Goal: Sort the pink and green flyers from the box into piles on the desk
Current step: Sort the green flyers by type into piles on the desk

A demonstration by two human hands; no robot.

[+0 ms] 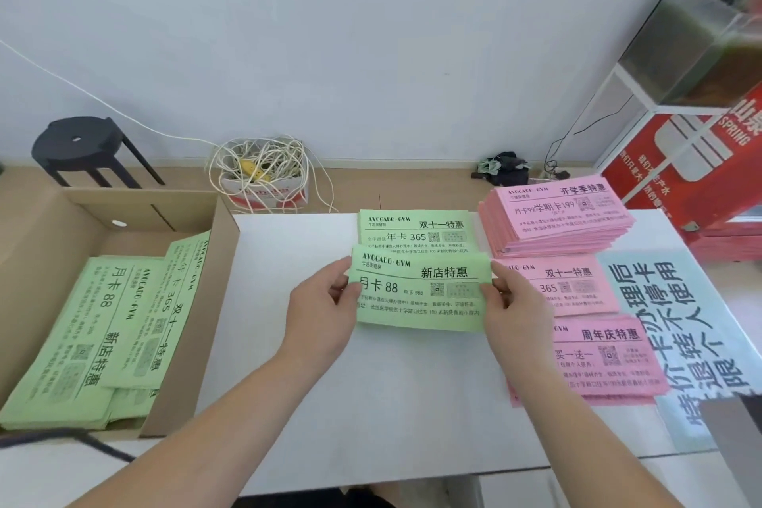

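Note:
A green flyer (418,293) is held just above the white desk (391,392) by both hands. My left hand (319,316) pinches its left edge and my right hand (515,311) pinches its right edge. Behind it lies a green pile (416,229) on the desk. Three pink piles sit to the right: a thick far stack (556,214), a middle one (577,285) and a near one (598,359). The cardboard box (53,227) at the left holds several green flyers (90,338).
A blue-lettered sheet (680,326) lies at the desk's right edge. Beyond the desk stand a black stool (82,148), a small box of tangled white cable (264,173), a red crate (692,173) and a glass tank on a white frame (684,37).

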